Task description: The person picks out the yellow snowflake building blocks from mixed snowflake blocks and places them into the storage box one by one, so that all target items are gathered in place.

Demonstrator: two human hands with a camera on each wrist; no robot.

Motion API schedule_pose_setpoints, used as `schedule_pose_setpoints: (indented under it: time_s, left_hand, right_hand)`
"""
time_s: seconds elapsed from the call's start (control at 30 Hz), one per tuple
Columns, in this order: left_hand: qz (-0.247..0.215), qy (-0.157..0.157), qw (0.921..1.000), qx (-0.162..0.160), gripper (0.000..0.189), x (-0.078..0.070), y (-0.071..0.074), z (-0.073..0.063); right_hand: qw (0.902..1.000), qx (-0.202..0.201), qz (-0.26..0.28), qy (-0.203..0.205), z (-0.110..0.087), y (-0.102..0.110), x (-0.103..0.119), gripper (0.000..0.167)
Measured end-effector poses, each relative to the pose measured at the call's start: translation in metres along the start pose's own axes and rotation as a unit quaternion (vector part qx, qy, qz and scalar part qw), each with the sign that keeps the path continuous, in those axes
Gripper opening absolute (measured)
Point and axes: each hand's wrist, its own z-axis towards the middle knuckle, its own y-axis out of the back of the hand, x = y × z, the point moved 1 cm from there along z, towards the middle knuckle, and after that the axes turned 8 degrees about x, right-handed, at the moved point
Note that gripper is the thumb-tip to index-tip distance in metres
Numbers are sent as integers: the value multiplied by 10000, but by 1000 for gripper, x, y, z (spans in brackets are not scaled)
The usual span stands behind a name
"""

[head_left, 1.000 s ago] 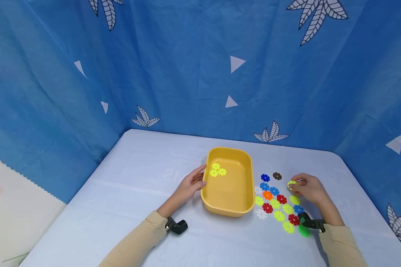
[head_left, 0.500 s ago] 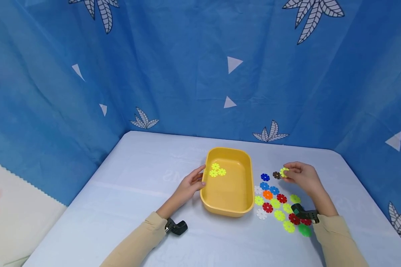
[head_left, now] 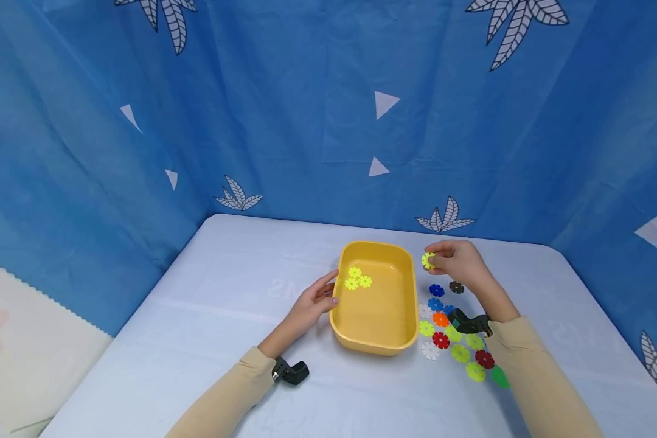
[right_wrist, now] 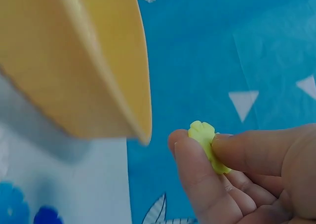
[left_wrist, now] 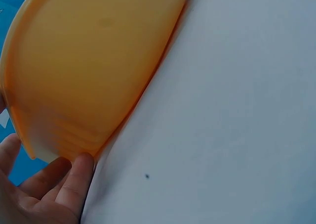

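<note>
My left hand (head_left: 309,302) holds the near-left side of a yellow plastic tub (head_left: 375,319), its thumb and index fingertip at the rim. In the left wrist view, other fingertips (left_wrist: 84,163) touch the tub's outer wall. Between the thumb and fingers of my right hand (head_left: 460,261) is a yellow-green notched plastic disc (right_wrist: 202,135), pinched just right of the tub's far right corner and above the table. Three similar yellow-green discs (head_left: 352,283) lie inside the tub, toward its far left.
Right of the tub, loose notched discs in several colours lie on the white-covered table (head_left: 208,286), among them a brown disc (head_left: 457,287), an orange disc (head_left: 440,319) and a red disc (head_left: 440,340). My right forearm hides some. A blue curtain (head_left: 306,121) rises behind.
My right hand has carried the pinched yellow-green disc from the right side of the loose discs, leftward and away from me, toward the tub. The left hand and tub have stayed put.
</note>
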Motion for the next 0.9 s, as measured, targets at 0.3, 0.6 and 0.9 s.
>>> schedule_pose_setpoints:
  time_s: [0.3,0.6,0.9]
  left_hand:
    - [-9,-69,10000,33,66,-2,0,-1]
    - [-11,-79,10000,22,67,-2,0,-1]
    - [15,-127,9999,64,67,-2,0,-1]
  right_hand:
    - [9986,362,-255,295,17,-18,24,32]
    - [9979,575,-253,147,34,-37,43,29]
    - [9969,733,-292,61,51,-56,53,26]
